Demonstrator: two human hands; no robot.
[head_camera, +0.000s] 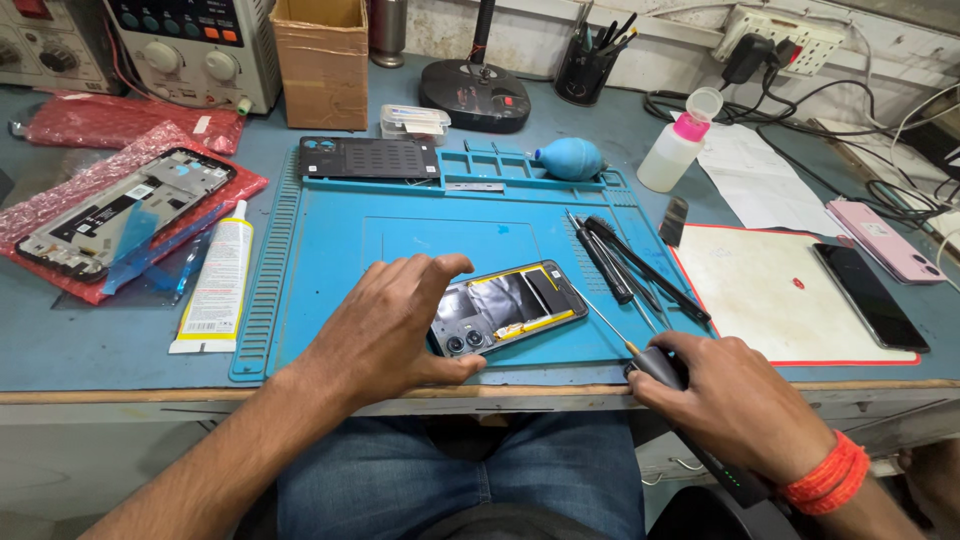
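Note:
An opened phone with its back cover off lies on the blue repair mat near the front edge. My left hand rests over the phone's left end, thumb under its lower corner and fingers spread above it. My right hand is closed around a black-handled screwdriver at the mat's front right corner; its thin shaft points up-left toward the phone. A red band circles my right wrist.
Tweezers and drivers lie on the mat's right side, a black phone cover and blue blower at its back. A glue tube and phone frame lie left. Two phones, a white pad and bottle are right.

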